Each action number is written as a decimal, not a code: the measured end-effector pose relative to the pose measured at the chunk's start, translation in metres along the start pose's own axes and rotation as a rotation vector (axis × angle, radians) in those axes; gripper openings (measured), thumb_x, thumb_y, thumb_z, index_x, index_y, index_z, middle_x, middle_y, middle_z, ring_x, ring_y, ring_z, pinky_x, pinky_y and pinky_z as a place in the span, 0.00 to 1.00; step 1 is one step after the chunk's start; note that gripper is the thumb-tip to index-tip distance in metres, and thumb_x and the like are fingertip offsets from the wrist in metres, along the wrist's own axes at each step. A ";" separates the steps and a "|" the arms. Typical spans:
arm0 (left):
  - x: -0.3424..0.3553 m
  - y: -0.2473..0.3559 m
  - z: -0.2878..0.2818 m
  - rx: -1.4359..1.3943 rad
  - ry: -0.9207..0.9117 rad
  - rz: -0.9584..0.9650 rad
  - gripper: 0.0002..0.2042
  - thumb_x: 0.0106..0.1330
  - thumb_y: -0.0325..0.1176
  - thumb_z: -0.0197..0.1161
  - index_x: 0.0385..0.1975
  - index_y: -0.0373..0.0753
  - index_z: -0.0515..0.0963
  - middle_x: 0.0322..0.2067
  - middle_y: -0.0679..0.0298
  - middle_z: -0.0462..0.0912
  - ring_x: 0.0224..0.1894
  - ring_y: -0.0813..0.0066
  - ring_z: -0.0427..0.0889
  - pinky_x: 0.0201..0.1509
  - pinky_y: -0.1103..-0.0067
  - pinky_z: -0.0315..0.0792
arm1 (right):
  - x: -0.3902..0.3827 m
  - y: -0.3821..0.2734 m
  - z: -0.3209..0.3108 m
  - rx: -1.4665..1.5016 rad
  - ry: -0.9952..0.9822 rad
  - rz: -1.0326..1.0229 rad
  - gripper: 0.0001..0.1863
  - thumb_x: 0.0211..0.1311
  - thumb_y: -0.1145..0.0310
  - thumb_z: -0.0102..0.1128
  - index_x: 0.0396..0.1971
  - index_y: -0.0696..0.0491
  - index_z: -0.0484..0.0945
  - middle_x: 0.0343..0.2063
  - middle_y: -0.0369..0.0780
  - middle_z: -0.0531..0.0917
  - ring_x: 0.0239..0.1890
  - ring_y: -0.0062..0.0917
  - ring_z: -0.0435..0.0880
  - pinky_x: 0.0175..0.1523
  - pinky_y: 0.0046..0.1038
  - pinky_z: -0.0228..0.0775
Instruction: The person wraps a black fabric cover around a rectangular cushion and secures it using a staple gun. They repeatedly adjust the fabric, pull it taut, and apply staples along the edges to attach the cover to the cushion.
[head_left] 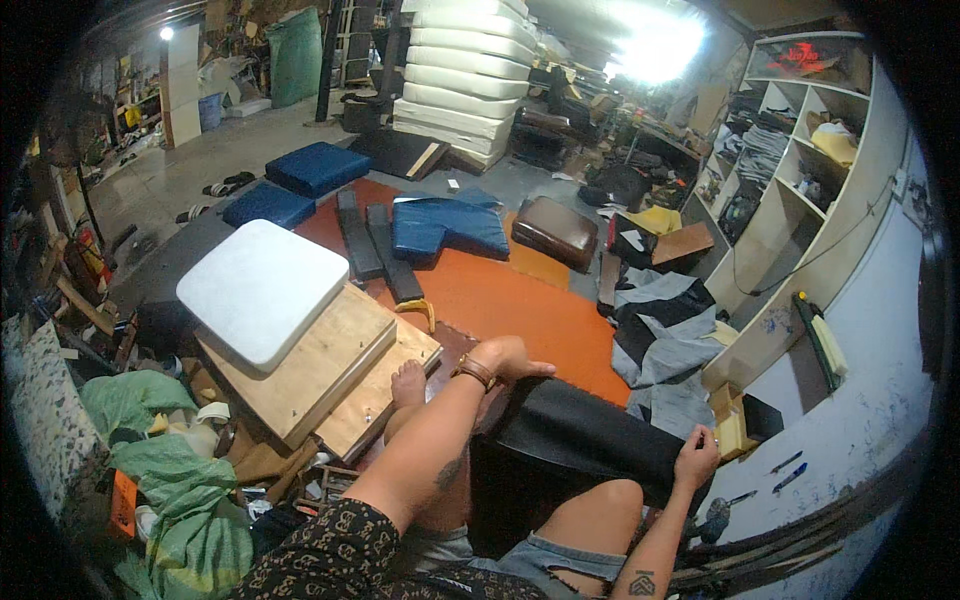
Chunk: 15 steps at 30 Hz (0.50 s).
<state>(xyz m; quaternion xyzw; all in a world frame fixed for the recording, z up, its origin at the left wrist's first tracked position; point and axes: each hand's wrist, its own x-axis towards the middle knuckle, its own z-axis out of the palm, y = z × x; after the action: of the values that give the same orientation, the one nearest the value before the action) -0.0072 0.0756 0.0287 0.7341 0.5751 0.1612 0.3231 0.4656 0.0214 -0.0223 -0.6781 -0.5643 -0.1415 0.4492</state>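
Note:
A black leather-like seat cushion [590, 430] lies across my lap, its smooth top facing up. At its far left corner is my left hand [508, 360], bent over the edge with one digit stretched along it; the other fingers are partly hidden. My right hand [697, 460] has its fingers curled round the cushion's right end. A brown band circles my left wrist. The cushion's underside and near edge are partly covered by my knees.
Plywood boards [330, 345] carry a white foam pad [265, 290] on the left. Blue cushions [318, 167], black padded strips [392, 255] and a brown cushion [555, 232] lie ahead around an orange sheet [510, 310]. Grey fabric [665, 340] is heaped beside shelves [790, 230]. Green sacks [185, 490] lie at left.

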 end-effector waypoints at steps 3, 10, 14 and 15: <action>0.000 -0.007 0.001 -0.001 0.001 -0.025 0.45 0.61 0.80 0.62 0.32 0.31 0.88 0.23 0.55 0.85 0.25 0.63 0.87 0.31 0.68 0.82 | 0.000 0.008 0.003 0.014 -0.003 0.006 0.13 0.73 0.65 0.64 0.42 0.60 0.88 0.34 0.48 0.90 0.34 0.39 0.90 0.42 0.38 0.80; -0.007 0.005 -0.003 0.040 0.006 -0.056 0.45 0.61 0.79 0.62 0.33 0.29 0.89 0.25 0.53 0.86 0.27 0.61 0.88 0.32 0.67 0.82 | -0.001 0.010 0.003 -0.013 -0.010 -0.014 0.13 0.73 0.65 0.62 0.42 0.59 0.88 0.35 0.50 0.90 0.37 0.44 0.89 0.44 0.40 0.79; -0.006 0.005 -0.003 0.052 -0.006 -0.099 0.45 0.60 0.79 0.63 0.32 0.28 0.89 0.26 0.51 0.87 0.27 0.60 0.88 0.32 0.67 0.81 | 0.000 0.002 -0.001 -0.024 -0.023 0.009 0.14 0.74 0.63 0.62 0.42 0.60 0.88 0.37 0.50 0.90 0.39 0.45 0.89 0.46 0.42 0.78; -0.005 0.006 -0.003 0.036 -0.015 -0.096 0.45 0.60 0.79 0.63 0.33 0.28 0.89 0.26 0.51 0.87 0.27 0.60 0.88 0.32 0.67 0.81 | -0.001 0.004 -0.001 -0.027 -0.016 0.014 0.14 0.74 0.63 0.62 0.42 0.60 0.88 0.37 0.50 0.90 0.39 0.45 0.89 0.46 0.42 0.78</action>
<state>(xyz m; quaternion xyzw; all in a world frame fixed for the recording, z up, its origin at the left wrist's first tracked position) -0.0057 0.0711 0.0358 0.7124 0.6102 0.1294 0.3215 0.4695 0.0205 -0.0241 -0.6891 -0.5612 -0.1402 0.4365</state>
